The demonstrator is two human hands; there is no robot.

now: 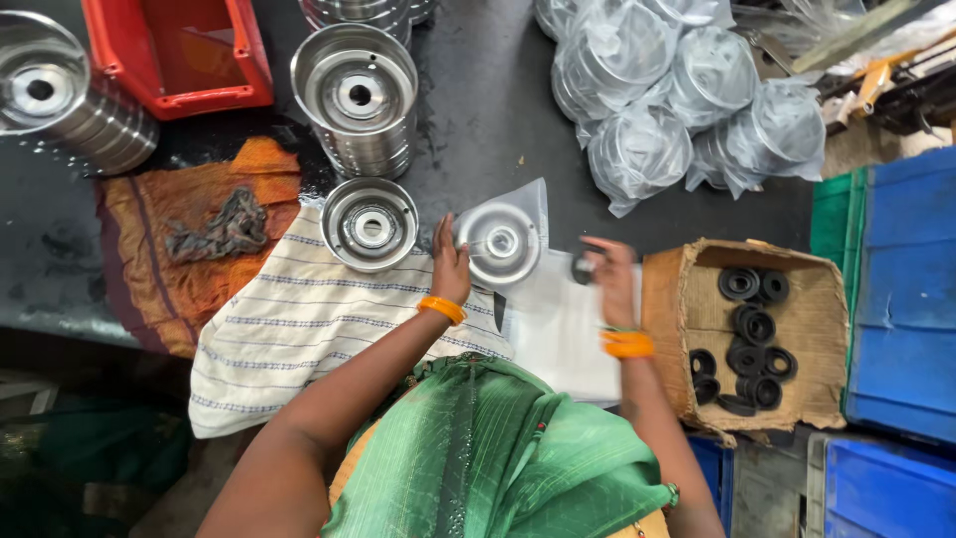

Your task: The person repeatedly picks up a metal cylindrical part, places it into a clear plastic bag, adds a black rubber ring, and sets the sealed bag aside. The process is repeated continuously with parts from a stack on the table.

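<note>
At the table (518, 130), left hand (450, 267) steadies a stiff, slippery-looking bagged metal disc (501, 242) by its rim; right hand (607, 277) pinches a black ring (583, 267).

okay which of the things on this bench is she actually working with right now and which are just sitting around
In use: left hand on bagged metal disc; right hand holding black ring; box of rings; bare disc.

Lying about: red bin, orange cloth, blue crates, bagged pile.

One head camera looks straight down, close.
</note>
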